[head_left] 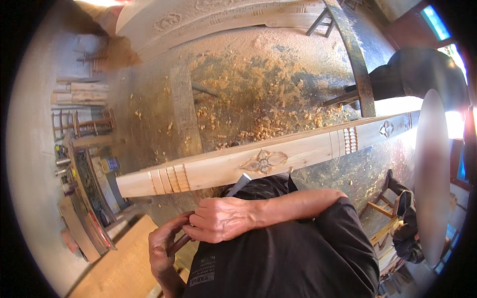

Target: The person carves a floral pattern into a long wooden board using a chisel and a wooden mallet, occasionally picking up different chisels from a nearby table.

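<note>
A long, pale wooden beam [213,171] crosses in front of me, with a carved flower and bands of ridges along its face. Just on my side of it is a chisel [240,185], its metal blade tilted up and to the right, the tip by the beam's lower edge below the flower. Whether tip and wood touch I cannot tell. My right hand [218,219] is closed around the chisel's middle, its forearm coming across from the right. Lower left, my left hand [166,244] curls around the handle end [180,243], its fingers close against the right hand.
Trestle bars [182,107] stand beyond the beam, and wood shavings [263,119] litter the floor. A larger carved panel [208,17] lies at the back. Tools crowd a bench [82,169] at left, near a flat board [117,258]. Two people in dark clothes are at right.
</note>
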The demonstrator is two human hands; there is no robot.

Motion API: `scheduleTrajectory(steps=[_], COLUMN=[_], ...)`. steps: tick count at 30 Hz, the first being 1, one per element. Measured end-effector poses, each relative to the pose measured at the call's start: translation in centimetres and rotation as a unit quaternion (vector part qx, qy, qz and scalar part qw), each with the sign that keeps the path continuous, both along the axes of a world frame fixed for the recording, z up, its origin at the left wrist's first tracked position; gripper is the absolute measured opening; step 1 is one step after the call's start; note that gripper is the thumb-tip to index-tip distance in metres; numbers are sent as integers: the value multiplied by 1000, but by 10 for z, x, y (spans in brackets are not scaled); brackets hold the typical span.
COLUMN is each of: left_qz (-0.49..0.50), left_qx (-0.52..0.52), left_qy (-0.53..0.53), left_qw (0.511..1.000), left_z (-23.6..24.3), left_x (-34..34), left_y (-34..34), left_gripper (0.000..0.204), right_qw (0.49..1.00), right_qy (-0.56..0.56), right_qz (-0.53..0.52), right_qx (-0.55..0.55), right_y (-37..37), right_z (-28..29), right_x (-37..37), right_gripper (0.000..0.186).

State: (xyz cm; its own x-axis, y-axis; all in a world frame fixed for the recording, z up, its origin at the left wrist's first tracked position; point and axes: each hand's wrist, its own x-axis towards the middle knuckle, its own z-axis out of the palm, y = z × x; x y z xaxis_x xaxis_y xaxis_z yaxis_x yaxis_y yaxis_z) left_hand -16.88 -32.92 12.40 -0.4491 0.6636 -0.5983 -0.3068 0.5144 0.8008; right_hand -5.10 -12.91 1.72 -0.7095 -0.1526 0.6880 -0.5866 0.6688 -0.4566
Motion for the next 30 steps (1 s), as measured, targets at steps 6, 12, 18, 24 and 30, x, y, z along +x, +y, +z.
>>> scheduleTrajectory(steps=[6,12,18,24,30], left_qz=[44,72,76,84,87], left_qx=[-17,-11,-9,-14,-18], left_qy=[9,14,22,43,49], left_qw=[999,997,997,995,995], left_z=[-1,-5,-4,-4,-7], left_x=[22,39,43,46,46], left_y=[2,3,3,2,1], left_gripper=[131,128,128,127,127], right_qw=[999,996,992,991,989], right_qy=[6,10,1,-5,-22], right_qz=[49,86,119,121,135], right_qx=[-6,-18,-38,-50,-57], right_y=[7,11,10,8,10], right_z=[-4,-7,-11,-11,-8], right_x=[2,1,-1,0,-1], right_gripper=[22,14,14,14,14])
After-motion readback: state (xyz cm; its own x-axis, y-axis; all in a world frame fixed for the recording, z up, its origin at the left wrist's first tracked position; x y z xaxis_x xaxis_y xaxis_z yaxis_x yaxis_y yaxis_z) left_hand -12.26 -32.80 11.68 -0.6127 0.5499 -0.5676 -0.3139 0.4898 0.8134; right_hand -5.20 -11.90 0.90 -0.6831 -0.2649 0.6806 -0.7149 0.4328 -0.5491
